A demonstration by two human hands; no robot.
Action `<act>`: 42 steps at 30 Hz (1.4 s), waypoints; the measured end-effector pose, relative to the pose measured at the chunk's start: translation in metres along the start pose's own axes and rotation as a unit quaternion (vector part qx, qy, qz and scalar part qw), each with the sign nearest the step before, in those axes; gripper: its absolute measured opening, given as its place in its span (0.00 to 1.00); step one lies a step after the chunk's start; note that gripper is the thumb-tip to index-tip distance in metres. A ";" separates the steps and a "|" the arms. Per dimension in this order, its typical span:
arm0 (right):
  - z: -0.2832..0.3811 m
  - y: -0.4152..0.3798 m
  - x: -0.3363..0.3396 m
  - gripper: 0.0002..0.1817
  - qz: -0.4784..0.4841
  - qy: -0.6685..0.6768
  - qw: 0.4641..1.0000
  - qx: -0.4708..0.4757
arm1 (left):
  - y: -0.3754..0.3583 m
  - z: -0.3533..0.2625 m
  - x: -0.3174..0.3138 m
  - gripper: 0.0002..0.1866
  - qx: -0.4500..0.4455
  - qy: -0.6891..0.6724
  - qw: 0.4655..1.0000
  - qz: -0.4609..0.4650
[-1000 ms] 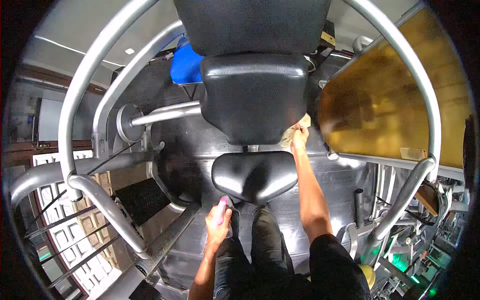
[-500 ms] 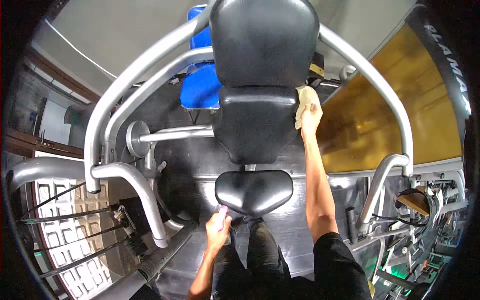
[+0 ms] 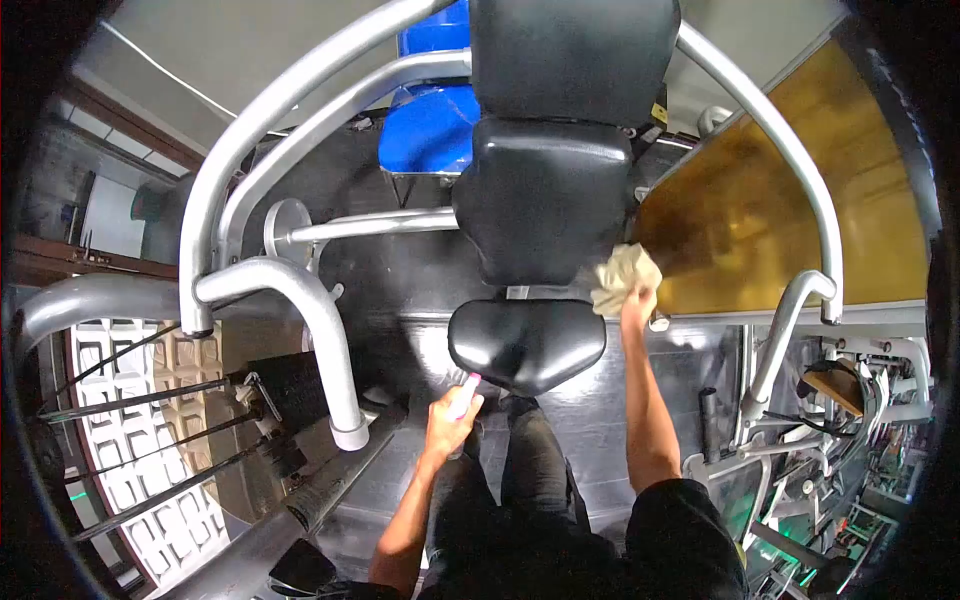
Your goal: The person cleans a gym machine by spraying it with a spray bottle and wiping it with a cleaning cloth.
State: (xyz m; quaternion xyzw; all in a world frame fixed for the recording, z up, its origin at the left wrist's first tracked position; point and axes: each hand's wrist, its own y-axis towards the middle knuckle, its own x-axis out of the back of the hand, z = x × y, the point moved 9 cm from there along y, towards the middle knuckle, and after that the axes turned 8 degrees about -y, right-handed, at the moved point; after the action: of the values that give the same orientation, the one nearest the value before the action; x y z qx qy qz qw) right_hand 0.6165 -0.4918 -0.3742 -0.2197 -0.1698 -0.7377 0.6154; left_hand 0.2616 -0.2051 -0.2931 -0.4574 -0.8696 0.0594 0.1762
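A crumpled cream cloth (image 3: 626,279) is gripped in my right hand (image 3: 640,298), held out to the right of the padded seat. It hangs clear of the black seat pad (image 3: 545,200), between that pad and the gold panel. My left hand (image 3: 450,420) is closed around a slim pink-and-white bottle (image 3: 465,396), its pink end pointing up toward the lower black pad (image 3: 527,340). The fingers hide most of the bottle. Above the seat pad stands the black backrest (image 3: 575,60), its top cut off by the frame edge.
Curved silver machine arms (image 3: 240,150) arch around both sides of the seat. Behind it is a blue chair (image 3: 428,130). On the right are a gold panel (image 3: 780,200) and more gym equipment (image 3: 840,400); a lattice window (image 3: 140,430) lies left.
My right hand has drawn the cloth off the seat's right edge, down toward me. My left hand has risen slightly, bottle still in it. The view has shifted, so the seat appears higher and further right.
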 end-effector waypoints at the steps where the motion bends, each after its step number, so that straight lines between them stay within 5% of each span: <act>1: -0.039 -0.014 0.005 0.11 -0.002 0.035 0.998 -0.045 | -0.001 0.005 0.006 0.13 -0.012 0.000 1.000 -0.011; 4: -0.038 -0.089 0.024 0.15 0.011 0.291 0.950 -0.116 | -0.006 0.021 0.020 0.12 0.005 0.012 1.000 -0.014; 9: -0.104 -0.188 0.035 0.22 0.049 0.403 0.874 -0.269 | -0.007 0.042 0.043 0.11 0.003 0.065 0.995 -0.076; 17: -0.129 -0.256 0.051 0.22 0.008 0.372 0.876 -0.307 | -0.008 0.053 0.027 0.13 -0.019 0.146 0.989 -0.011; 25: -0.146 -0.244 0.071 0.24 0.001 0.360 0.882 -0.306 | -0.018 0.042 -0.021 0.12 0.004 0.059 0.996 0.068; 33: -0.154 -0.193 0.078 0.20 -0.092 0.274 0.926 -0.244 | -0.015 0.015 -0.071 0.09 -0.036 0.069 0.983 0.166; 35: -0.130 -0.172 0.073 0.17 -0.112 0.202 0.956 -0.181 | -0.013 -0.001 -0.071 0.10 -0.106 0.039 0.979 0.168; 38: -0.110 -0.141 0.053 0.09 -0.097 -0.018 0.990 -0.101 | -0.021 0.021 -0.059 0.10 -0.037 0.045 0.986 0.156; 42: -0.095 -0.112 -0.023 0.09 0.032 -0.270 0.962 0.003 | -0.030 0.047 -0.030 0.10 0.033 0.062 0.990 0.120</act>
State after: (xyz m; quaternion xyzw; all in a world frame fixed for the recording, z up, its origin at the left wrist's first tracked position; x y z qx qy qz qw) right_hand 0.4993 -0.5011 -0.4644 -0.4140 -0.3247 -0.6303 0.5709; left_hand 0.2375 -0.2444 -0.3364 -0.5553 -0.7932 0.0805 0.2368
